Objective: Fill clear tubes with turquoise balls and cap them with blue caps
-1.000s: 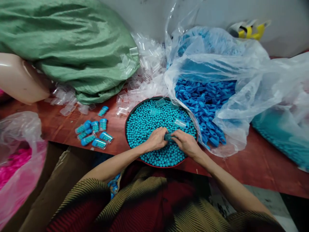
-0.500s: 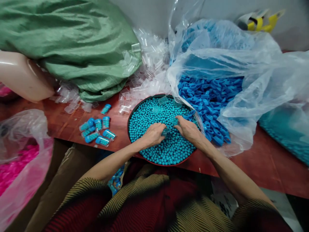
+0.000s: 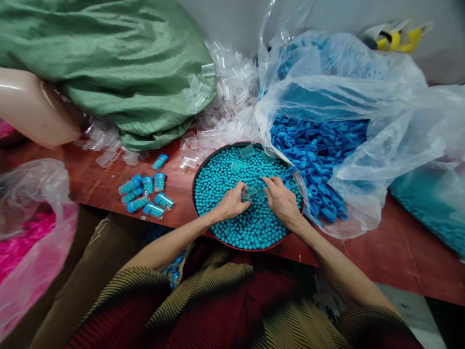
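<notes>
Head view, looking down: a person's two bare hands are over a round tray (image 3: 254, 249) filled with small turquoise beads (image 3: 214, 179), set at the near edge of a reddish surface (image 3: 381, 247). The left hand (image 3: 234, 202) has its grip closed around a small clear cup (image 3: 249, 195), held above the middle of the beads with its round mouth showing. The right hand (image 3: 283, 201) is just beside it, fingers bent toward the cup – whether its grip holds something clear at the fingertips cannot be told. Two more see-through containers (image 3: 239, 166) lie on the beads toward the far rim. To the left of the tray, well apart from the hands, is a loose group of blue-capped vials (image 3: 160, 182) with turquoise beads inside, some upright, others on their sides. Behind the tray spreads a heap of clear empties (image 3: 232, 92), partly against a large green sack (image 3: 145, 72). Right of that, an open plastic bag (image 3: 363, 102) spills blue plastic pieces (image 3: 312, 160) up to the tray's edge – a few just over it. At far left are a beige container (image 3: 36, 106) and a bag of bright pink pieces (image 3: 27, 242).
</notes>
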Action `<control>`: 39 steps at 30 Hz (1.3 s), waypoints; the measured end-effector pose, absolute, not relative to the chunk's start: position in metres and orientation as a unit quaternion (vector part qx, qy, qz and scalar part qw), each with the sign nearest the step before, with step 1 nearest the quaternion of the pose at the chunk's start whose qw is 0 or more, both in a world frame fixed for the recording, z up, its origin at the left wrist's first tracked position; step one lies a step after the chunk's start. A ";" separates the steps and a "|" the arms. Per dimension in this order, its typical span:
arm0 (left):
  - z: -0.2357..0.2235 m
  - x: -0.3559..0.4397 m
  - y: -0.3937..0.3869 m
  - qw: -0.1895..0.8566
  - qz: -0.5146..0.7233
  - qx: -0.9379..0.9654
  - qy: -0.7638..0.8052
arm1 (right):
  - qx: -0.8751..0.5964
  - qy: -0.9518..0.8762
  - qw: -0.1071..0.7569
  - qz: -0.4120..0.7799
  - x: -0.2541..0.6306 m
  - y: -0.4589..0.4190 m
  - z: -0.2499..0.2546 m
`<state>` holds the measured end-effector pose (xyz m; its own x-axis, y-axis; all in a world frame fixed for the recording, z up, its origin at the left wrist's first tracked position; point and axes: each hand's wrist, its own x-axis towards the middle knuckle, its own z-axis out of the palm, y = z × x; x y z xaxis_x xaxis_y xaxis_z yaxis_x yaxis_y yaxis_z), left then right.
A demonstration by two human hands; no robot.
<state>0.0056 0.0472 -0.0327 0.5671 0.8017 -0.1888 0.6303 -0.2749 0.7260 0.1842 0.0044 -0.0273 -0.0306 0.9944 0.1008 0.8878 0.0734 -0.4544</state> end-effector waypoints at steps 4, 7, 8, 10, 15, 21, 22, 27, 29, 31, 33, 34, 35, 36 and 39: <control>-0.037 -0.003 0.044 0.326 0.091 0.847 0.410 | -0.577 -0.766 0.215 0.183 0.175 -0.003 -0.027; -0.043 -0.005 0.037 0.281 0.091 0.878 0.377 | -0.547 -0.779 0.217 0.215 0.165 -0.011 -0.037; -0.045 -0.005 0.035 0.275 0.086 0.881 0.375 | -0.552 -0.775 0.222 0.214 0.163 -0.014 -0.041; -0.046 -0.005 0.032 0.265 0.070 0.885 0.377 | -0.563 -0.767 0.228 0.206 0.160 -0.021 -0.046; -0.040 -0.002 0.028 0.246 0.007 0.899 0.361 | -0.597 -0.753 0.207 0.185 0.172 -0.028 -0.043; -0.038 -0.002 0.023 0.233 0.016 0.900 0.367 | -0.633 -0.750 0.134 0.137 0.189 0.009 -0.022; -0.038 -0.003 0.023 0.234 0.020 0.898 0.373 | -0.615 -0.767 0.101 0.152 0.191 0.017 -0.021; -0.035 -0.004 0.027 0.267 0.080 0.876 0.393 | -0.579 -0.777 0.121 0.217 0.195 0.042 -0.022; -0.033 -0.004 0.031 0.277 0.122 0.868 0.395 | -0.583 -0.741 0.210 0.260 0.190 0.042 -0.025; -0.032 -0.005 0.034 0.291 0.143 0.857 0.401 | -0.565 -0.711 0.282 0.309 0.180 0.037 -0.030; -0.032 -0.008 0.038 0.308 0.129 0.847 0.414 | -0.538 -0.713 0.310 0.325 0.169 0.030 -0.037; -0.033 -0.010 0.039 0.310 0.117 0.843 0.423 | -0.529 -0.726 0.305 0.316 0.165 0.025 -0.040; -0.033 -0.012 0.040 0.305 0.107 0.842 0.431 | -0.527 -0.742 0.287 0.299 0.161 0.022 -0.042; -0.034 -0.015 0.041 0.295 0.101 0.844 0.437 | -0.531 -0.758 0.255 0.279 0.158 0.019 -0.042; -0.034 -0.020 0.043 0.255 0.080 0.860 0.435 | -0.559 -0.786 0.123 0.233 0.156 0.019 -0.033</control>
<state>-0.0203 0.0432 -0.0343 0.6091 0.7886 -0.0843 0.7073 -0.4920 0.5077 0.1559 0.0191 -0.0334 -0.3438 0.9366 -0.0674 0.8218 0.2654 -0.5041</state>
